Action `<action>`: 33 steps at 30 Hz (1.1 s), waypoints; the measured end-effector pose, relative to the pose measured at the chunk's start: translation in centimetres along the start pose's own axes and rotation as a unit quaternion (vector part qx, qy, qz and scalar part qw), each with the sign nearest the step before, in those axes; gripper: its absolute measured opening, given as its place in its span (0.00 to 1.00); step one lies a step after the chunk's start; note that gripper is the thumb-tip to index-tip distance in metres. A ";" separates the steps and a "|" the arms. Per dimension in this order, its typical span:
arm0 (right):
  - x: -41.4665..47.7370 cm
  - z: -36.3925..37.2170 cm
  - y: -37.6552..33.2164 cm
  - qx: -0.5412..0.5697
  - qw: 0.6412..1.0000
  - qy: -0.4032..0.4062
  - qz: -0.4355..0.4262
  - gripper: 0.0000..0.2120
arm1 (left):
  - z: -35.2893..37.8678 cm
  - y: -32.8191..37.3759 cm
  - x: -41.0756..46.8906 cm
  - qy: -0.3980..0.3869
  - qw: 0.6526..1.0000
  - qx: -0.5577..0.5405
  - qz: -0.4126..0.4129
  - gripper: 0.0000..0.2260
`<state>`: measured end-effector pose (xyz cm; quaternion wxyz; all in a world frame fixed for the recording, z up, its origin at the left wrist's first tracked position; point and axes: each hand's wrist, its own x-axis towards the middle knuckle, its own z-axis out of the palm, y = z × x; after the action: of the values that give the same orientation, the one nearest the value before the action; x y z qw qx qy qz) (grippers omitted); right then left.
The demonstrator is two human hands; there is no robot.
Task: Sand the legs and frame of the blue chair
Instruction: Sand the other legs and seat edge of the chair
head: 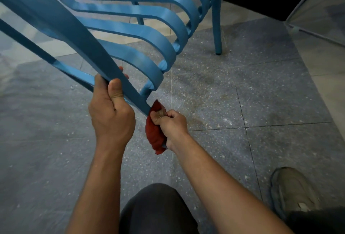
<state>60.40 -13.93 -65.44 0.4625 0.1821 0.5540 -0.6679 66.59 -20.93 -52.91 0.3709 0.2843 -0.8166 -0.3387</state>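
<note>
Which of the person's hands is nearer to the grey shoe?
Right. The right hand, holding a red sanding sheet, is up-left of the shoe; the left hand grips the chair frame farther left.

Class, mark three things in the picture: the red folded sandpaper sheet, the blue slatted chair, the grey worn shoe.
red folded sandpaper sheet [154, 135]: head view, on its lower fold.
blue slatted chair [78, 38]: head view, on the broad frame bar.
grey worn shoe [293, 191]: head view, on its upper.

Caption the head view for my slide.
Left hand grips the blue chair frame; right hand holds red sandpaper at its end.
</note>
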 end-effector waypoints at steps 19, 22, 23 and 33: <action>1.1 -4.2 1.4 -0.044 0.997 -0.026 -0.050 0.11 | -1.0 -1.3 -1.0 -0.009 0.999 -0.036 -0.011 0.09; 1.4 -1.3 1.8 -0.076 0.994 -0.013 -0.081 0.14 | -0.7 -1.9 -1.0 -0.001 0.999 -0.031 -0.016 0.08; 1.6 -0.6 2.1 -0.080 0.993 -0.003 -0.092 0.15 | -0.7 -2.1 -1.0 0.000 0.999 -0.033 -0.018 0.09; 5.8 -2.3 5.4 -0.259 0.940 0.123 -0.185 0.19 | -1.1 -2.3 -0.7 -0.018 0.999 -0.030 -0.023 0.10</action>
<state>61.26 -14.03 -73.61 0.2896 0.0312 0.7843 -0.5478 68.37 -22.20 -54.41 0.3565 0.2853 -0.8062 -0.3764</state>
